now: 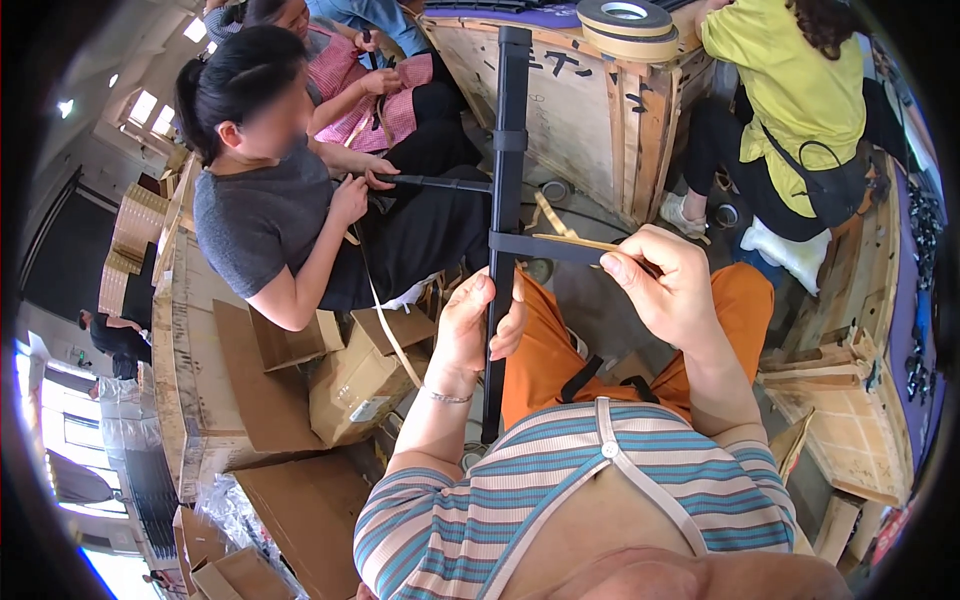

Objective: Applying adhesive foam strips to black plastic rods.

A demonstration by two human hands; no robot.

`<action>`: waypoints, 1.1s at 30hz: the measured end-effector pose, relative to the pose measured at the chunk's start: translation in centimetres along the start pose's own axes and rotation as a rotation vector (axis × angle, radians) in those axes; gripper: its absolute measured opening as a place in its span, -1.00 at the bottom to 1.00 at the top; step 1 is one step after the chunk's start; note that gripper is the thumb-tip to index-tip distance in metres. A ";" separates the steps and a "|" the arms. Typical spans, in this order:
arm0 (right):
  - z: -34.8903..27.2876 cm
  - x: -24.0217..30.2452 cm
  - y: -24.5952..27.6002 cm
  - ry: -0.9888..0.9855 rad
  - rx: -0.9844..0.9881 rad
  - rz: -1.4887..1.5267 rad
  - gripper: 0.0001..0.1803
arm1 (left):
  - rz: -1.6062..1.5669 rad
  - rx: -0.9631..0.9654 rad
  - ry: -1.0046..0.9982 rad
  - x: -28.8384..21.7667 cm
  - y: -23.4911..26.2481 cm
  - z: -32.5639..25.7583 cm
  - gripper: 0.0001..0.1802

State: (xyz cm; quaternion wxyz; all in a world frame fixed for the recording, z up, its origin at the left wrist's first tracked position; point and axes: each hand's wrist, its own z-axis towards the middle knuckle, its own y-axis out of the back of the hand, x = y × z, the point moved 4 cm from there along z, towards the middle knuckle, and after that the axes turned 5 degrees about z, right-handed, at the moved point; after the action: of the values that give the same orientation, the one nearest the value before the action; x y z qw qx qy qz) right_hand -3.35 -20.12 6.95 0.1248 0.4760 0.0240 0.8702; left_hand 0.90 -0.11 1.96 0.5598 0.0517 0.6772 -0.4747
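My left hand [470,325] grips a long black metal bar [508,150] that stands nearly upright in front of me. A short black cross piece [545,246] sticks out to the right from the bar. My right hand [668,285] pinches the end of a thin tan strip [575,241] that lies along this cross piece. A second black arm [440,183] branches left toward another person's hands.
A person in a grey shirt [260,215] sits at left, holding a black bar end. Wooden crates [590,100] stand behind, with tape rolls [625,25] on top. Cardboard boxes [350,385] lie at lower left. A person in yellow [780,90] sits at upper right.
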 end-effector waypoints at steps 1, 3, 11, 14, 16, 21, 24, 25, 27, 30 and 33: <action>0.0 -0.1 0.0 -0.001 -0.002 0.007 -0.84 | -0.039 0.024 0.013 0.1 0.0 0.0 -0.57; 0.0 -0.7 -0.1 -0.001 -0.007 0.020 -0.84 | -0.079 0.045 0.025 0.2 -0.1 0.0 -0.57; 0.3 -2.2 -0.5 -0.063 0.017 0.099 -0.84 | -0.372 0.260 0.147 0.8 -1.6 -0.1 -0.50; 0.6 -2.9 -0.7 -0.073 0.048 0.117 -0.83 | -0.487 0.310 0.181 1.3 -1.8 0.3 -0.51; 0.8 -3.4 -0.7 -0.117 0.108 0.088 -0.87 | -0.562 0.340 0.187 1.6 -1.7 0.6 -0.52; 1.4 -2.4 -1.1 -0.095 0.115 0.070 -0.85 | -0.275 0.182 0.142 1.4 -0.9 0.6 -0.49; 2.0 -0.9 -2.4 0.101 0.213 0.044 -0.88 | -0.062 0.106 0.107 1.5 -0.8 0.7 -0.48; 2.0 -0.7 -2.6 0.100 0.212 0.044 -0.88 | 0.043 0.059 0.087 1.4 -0.7 0.7 -0.48; 2.1 -1.1 -3.3 -0.084 0.256 0.088 -0.91 | 0.090 0.050 0.078 1.4 -0.9 0.9 -0.48; 2.1 -1.1 -3.5 -0.052 0.222 0.024 -0.95 | 0.155 -0.018 0.078 1.1 -1.0 1.0 -0.48; 2.0 -1.3 -4.1 -0.137 0.216 0.102 -0.95 | 0.008 0.068 0.139 1.1 -1.2 0.8 -0.47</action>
State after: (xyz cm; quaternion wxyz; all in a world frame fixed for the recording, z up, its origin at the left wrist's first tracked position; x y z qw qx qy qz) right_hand -0.24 -16.65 6.28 0.0297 0.5455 0.0849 0.8333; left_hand 0.39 -1.81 1.83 0.5110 0.1061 0.6979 -0.4905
